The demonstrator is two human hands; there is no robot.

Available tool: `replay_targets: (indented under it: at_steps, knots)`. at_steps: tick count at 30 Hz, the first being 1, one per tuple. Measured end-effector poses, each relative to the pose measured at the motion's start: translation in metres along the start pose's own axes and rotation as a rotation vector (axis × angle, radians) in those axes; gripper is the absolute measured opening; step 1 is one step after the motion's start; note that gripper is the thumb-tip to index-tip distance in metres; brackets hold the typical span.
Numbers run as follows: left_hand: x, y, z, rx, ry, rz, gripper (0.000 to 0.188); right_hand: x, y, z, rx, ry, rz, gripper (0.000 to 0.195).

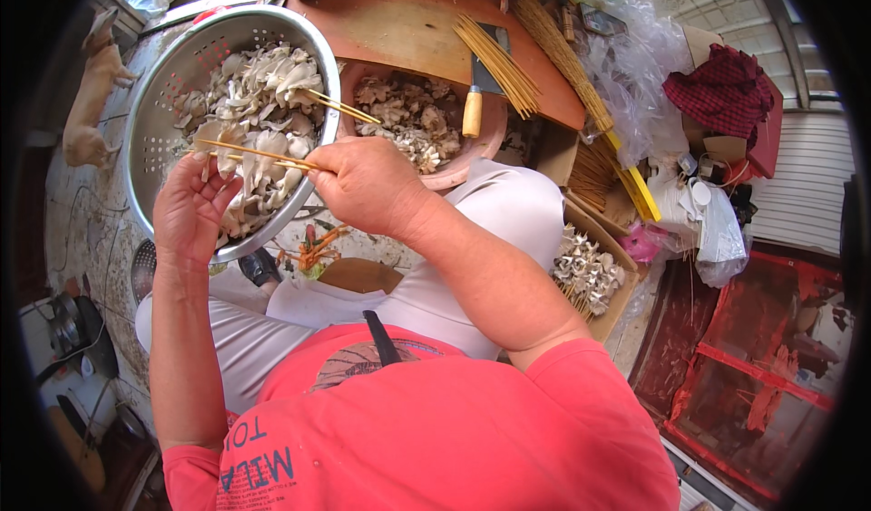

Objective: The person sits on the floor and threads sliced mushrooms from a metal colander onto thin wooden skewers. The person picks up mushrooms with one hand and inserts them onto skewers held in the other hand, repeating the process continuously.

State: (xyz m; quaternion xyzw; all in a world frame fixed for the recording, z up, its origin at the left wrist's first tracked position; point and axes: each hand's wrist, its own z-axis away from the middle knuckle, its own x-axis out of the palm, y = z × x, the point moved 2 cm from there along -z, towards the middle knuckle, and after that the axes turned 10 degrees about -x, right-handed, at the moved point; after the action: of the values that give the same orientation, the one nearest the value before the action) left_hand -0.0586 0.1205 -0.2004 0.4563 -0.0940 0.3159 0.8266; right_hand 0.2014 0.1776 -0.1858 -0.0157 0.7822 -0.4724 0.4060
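My right hand (371, 184) grips thin bamboo skewers (265, 153) near their ends, pointing left over the colander's near side. At the skewers' far end, my left hand (194, 208) pinches a pale oyster mushroom piece (223, 140); whether it is fully pierced I cannot tell. Below both hands, a large steel colander (146, 164) holds a heap of torn oyster mushrooms (272, 82). More skewers (343, 108) lie across its right rim, their left ends among the mushrooms.
A pink basin (486, 140) of mushroom clusters stands right of the colander. On the wooden board (401, 28) lie a cleaver (472, 109) and a skewer bundle (500, 65). Threaded mushrooms (585, 273) fill a cardboard box (622, 293) by my right knee. A dog (92, 109) lies at left.
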Motion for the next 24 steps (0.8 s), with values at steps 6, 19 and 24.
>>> replay_targets:
  at_steps: [6, 19, 24]
  knots:
    - [0.010, -0.007, 0.001, 0.109, 0.056, 0.017, 0.016, 0.009, -0.001, -0.002, -0.062, 0.015, -0.058, 0.017]
    - [0.010, 0.000, -0.006, 0.171, 0.029, 0.131, 0.022, 0.001, -0.009, -0.002, 0.047, -0.001, -0.252, 0.020]
    - [0.024, -0.014, 0.004, 0.093, 0.031, 0.228, 0.024, -0.001, -0.010, -0.003, 0.063, 0.032, -0.316, 0.019]
